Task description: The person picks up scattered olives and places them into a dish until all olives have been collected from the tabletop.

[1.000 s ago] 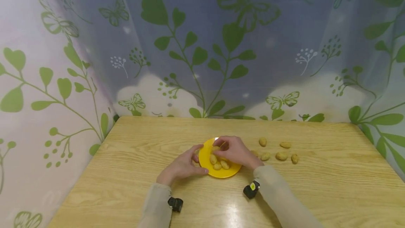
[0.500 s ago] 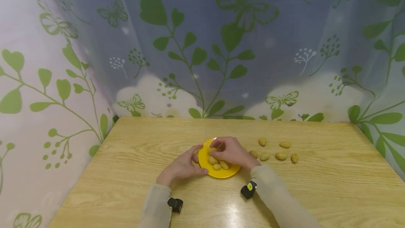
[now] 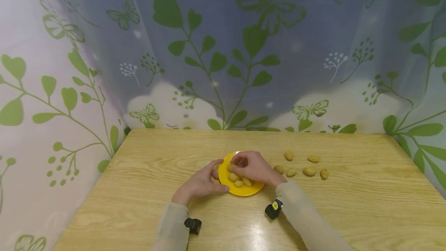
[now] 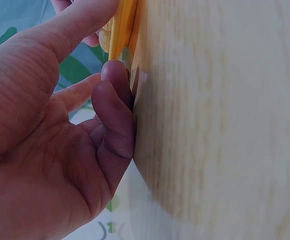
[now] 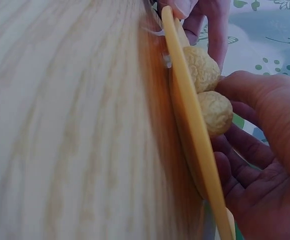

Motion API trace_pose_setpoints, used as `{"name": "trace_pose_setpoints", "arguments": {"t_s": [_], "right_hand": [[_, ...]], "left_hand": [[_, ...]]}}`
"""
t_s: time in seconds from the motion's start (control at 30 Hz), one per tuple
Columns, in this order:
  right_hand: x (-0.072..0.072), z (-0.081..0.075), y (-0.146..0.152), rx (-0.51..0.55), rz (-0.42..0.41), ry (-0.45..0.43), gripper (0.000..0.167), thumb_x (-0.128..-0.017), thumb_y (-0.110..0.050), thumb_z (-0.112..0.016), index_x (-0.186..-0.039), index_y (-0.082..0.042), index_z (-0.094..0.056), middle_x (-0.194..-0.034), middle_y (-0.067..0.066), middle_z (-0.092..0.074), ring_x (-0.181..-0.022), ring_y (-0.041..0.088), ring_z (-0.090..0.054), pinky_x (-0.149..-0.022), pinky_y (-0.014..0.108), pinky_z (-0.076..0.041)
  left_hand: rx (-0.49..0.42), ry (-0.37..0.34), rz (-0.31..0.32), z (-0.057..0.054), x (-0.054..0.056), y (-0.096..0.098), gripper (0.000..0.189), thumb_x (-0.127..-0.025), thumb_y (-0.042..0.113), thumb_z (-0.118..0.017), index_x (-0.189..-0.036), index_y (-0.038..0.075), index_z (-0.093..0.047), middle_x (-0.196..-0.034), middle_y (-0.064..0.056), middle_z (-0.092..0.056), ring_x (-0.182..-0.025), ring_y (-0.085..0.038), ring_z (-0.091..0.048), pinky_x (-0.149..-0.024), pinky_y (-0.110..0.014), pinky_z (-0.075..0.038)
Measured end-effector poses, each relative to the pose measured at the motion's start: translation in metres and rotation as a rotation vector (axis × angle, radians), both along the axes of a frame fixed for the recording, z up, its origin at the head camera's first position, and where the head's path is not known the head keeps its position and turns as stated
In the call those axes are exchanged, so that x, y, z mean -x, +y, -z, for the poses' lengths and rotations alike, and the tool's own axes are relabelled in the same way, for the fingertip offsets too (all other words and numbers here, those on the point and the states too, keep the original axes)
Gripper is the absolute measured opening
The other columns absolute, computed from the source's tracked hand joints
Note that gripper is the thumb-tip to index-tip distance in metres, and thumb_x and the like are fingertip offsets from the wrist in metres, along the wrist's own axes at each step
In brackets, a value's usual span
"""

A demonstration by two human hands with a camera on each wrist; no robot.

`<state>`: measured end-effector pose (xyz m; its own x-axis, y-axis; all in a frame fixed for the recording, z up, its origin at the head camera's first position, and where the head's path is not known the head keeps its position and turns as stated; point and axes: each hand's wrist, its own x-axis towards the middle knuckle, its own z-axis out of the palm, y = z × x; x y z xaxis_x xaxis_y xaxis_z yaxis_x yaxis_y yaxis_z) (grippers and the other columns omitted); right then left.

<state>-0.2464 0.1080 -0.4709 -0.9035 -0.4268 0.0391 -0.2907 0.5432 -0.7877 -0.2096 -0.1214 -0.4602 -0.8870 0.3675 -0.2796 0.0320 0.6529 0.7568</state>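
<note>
A yellow plate with several unshelled peanuts on it lies mid-table. My left hand holds its left rim, thumb near the front edge and fingers bent at the back. From the left wrist view, the thumb overlaps the plate's rim and the lower fingers curl against the table. Reaching over the plate from the right, my right hand pinches a peanut near the plate's back left, partly hidden by the fingers. In the right wrist view, its thumb meets a wrinkled peanut above another.
Several more peanuts lie loose on the wooden table right of the plate, the nearest one close to my right wrist. A patterned curtain hangs behind the table's far edge and along the left.
My right hand has shifted slightly left over the plate, and a peanut beneath its fingers has slid a little left and back. The left hand keeps its place on the rim.
</note>
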Motion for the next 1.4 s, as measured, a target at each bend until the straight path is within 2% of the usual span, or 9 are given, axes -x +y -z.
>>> {"name": "trace_pose_setpoints", "arguments": {"t_s": [0.3,0.8,1.13,1.4], "right_hand": [[-0.004,0.0,0.009,0.025,0.013,0.03,0.021,-0.092,-0.033,-0.077,-0.105,-0.017,-0.076,-0.104,-0.002,-0.075,-0.089,0.011,-0.067,-0.083,0.032,-0.056],[-0.014,-0.009,0.038,0.012,0.044,0.079,0.018,-0.095,-0.026,-0.074,-0.11,-0.017,-0.075,-0.11,0.0,-0.074,-0.095,0.013,-0.068,-0.086,0.034,-0.056],[-0.026,-0.019,0.062,0.033,0.069,0.089,0.022,-0.095,-0.026,-0.073,-0.113,-0.013,-0.074,-0.111,0.0,-0.074,-0.096,0.015,-0.067,-0.081,0.029,-0.055],[-0.034,-0.021,0.081,0.02,0.107,0.151,0.02,-0.094,-0.024,-0.075,-0.112,-0.013,-0.075,-0.108,0.0,-0.075,-0.092,0.015,-0.067,-0.075,0.026,-0.055]], "left_hand": [[0.014,0.003,-0.003,0.001,-0.001,0.001,0.091,-0.082,0.039,-0.086,-0.158,0.025,-0.036,-0.107,-0.004,-0.059,-0.077,-0.018,-0.053,-0.071,-0.031,-0.043],[0.011,0.012,0.002,0.005,0.002,-0.001,0.092,-0.082,0.039,-0.085,-0.158,0.025,-0.036,-0.108,-0.004,-0.059,-0.075,-0.017,-0.052,-0.072,-0.032,-0.044],[0.013,0.012,-0.002,0.003,0.002,-0.001,0.091,-0.082,0.038,-0.086,-0.158,0.025,-0.036,-0.109,-0.004,-0.058,-0.074,-0.017,-0.051,-0.069,-0.031,-0.043],[-0.005,0.003,0.005,0.002,0.001,0.0,0.09,-0.083,0.037,-0.085,-0.158,0.026,-0.036,-0.111,-0.004,-0.058,-0.075,-0.017,-0.051,-0.072,-0.032,-0.043]]}}
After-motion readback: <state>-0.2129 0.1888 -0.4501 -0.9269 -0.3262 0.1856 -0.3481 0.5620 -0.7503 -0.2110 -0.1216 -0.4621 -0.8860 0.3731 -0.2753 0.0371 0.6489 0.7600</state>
